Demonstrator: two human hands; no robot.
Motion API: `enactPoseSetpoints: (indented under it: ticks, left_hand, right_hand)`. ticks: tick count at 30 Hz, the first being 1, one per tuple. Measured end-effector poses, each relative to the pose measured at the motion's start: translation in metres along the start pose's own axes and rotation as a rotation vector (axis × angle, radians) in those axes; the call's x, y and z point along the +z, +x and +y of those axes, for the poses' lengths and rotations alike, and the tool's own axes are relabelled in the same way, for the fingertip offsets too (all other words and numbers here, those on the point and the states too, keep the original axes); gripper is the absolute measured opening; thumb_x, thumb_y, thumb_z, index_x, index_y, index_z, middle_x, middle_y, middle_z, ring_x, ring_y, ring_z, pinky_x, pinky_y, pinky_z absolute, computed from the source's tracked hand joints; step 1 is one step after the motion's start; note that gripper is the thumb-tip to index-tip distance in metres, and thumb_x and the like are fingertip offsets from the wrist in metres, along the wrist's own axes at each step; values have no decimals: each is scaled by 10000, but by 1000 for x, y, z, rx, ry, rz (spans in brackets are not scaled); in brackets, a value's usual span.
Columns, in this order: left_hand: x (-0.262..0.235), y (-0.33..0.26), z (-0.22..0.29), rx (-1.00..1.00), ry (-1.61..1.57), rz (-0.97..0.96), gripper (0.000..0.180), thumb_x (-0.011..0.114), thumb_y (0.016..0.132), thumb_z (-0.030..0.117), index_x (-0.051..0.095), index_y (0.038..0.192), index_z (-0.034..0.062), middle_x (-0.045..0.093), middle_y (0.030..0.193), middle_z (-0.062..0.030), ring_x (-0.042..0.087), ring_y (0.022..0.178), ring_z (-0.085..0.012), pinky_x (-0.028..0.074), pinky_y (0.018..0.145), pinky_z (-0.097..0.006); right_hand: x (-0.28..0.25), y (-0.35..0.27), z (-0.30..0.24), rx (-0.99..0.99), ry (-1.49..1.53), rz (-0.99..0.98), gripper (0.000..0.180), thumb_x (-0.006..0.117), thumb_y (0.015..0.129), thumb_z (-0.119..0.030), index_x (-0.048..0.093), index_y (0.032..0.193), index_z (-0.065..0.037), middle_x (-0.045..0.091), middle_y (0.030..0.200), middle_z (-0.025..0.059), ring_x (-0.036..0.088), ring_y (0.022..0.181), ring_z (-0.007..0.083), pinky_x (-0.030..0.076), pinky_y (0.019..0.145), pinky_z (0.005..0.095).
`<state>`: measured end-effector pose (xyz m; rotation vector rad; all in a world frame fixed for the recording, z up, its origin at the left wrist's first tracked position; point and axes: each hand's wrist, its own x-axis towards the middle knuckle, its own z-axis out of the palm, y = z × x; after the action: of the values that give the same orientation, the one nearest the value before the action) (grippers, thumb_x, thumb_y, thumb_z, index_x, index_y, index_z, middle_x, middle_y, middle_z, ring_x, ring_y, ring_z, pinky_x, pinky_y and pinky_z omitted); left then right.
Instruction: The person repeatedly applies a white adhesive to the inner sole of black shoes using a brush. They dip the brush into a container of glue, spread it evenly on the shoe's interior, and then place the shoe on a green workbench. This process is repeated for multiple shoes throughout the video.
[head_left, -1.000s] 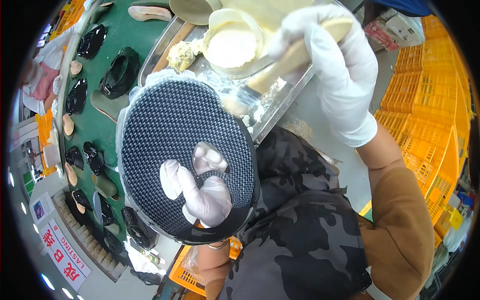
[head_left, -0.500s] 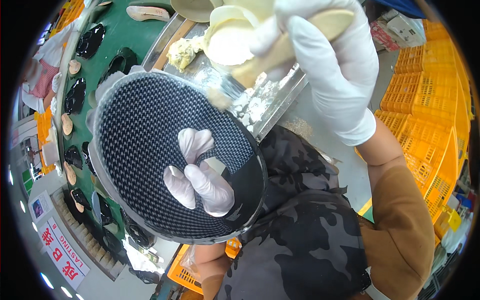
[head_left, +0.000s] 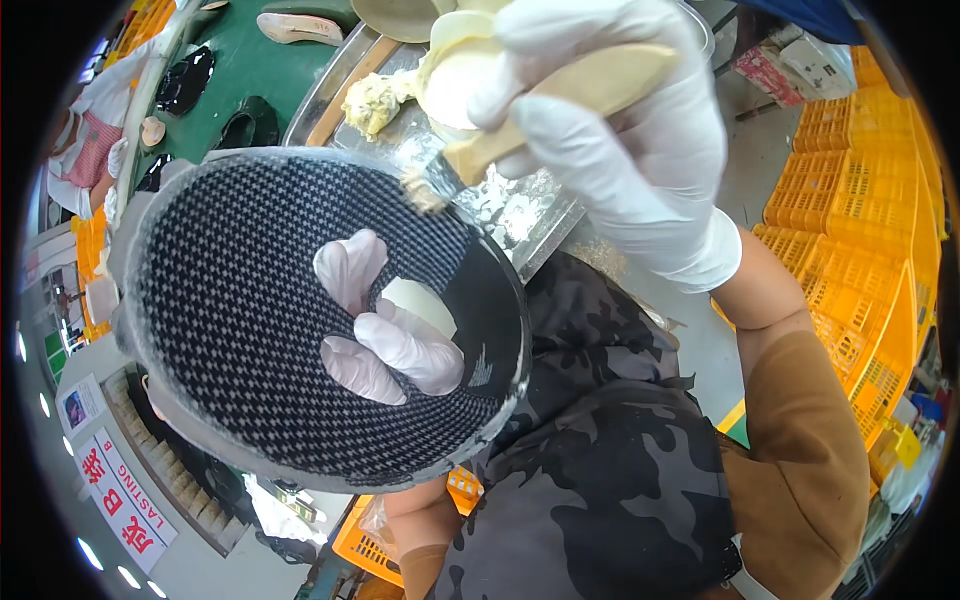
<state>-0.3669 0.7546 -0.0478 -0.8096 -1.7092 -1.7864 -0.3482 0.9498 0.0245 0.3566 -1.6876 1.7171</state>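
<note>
My left hand (head_left: pixel 395 355), in a white glove, reaches from beneath into a shoe upper (head_left: pixel 235 300) and grips it. Only the fingers show, coming through an opening in its middle beside a cream-coloured patch; the rest of the hand is hidden. The upper's inner face has a black-and-grey woven pattern and a pale, ragged rim. In my gloved right hand (head_left: pixel 640 160) is a brush (head_left: pixel 590 90) with a flat wooden handle, pinched between thumb and fingers. Its clotted bristles meet the upper's far right edge, touching or just above it. Behind stands a tub of white paste (head_left: pixel 460 85).
Under the tub lies a metal tray (head_left: pixel 555 235) crusted with white flakes, with a yellowish lump (head_left: pixel 372 105) on it. Shiny black shoes (head_left: pixel 185 80) stand on a green conveyor at left. Yellow crates (head_left: pixel 835 215) are stacked at right. Another person (head_left: pixel 92 150) is at far left.
The upper has moved left and toward me, tilting so more of its patterned inside shows. My right hand has shifted left and slightly down, bringing the bristles lower along the edge.
</note>
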Motion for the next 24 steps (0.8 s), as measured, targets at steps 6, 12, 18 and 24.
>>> enactPoseSetpoints:
  ticks: [6,12,18,24]
  left_hand:
    - [6,14,-11,342,241,15,483,325,938,11,180,1396,68,425,1243,-353,554,1042,-399,502,891,-418]
    - [-15,37,-6,683,633,-197,415,319,946,30,193,1326,-76,390,1261,-343,580,1017,-374,543,853,-366]
    - [-23,25,-17,571,569,-162,400,348,957,122,290,1252,-143,277,1353,-268,605,931,-336,567,769,-347]
    - [-16,49,-21,1015,888,-122,389,338,954,92,291,1306,-69,180,1434,-158,588,922,-363,546,735,-365]
  right_hand:
    - [-13,-8,-13,279,-139,-201,255,577,877,-48,458,1095,10,594,913,77,601,789,98,500,623,186]
    - [0,-2,-12,65,38,-138,250,581,871,-27,449,1082,-5,583,905,71,576,820,95,485,680,206]
    - [-11,-12,-27,432,36,-314,231,583,867,-19,431,1038,-45,548,911,48,575,756,92,475,594,192]
    - [-6,-3,-52,580,459,-13,311,648,847,-207,429,999,-46,603,801,118,587,575,104,481,488,181]
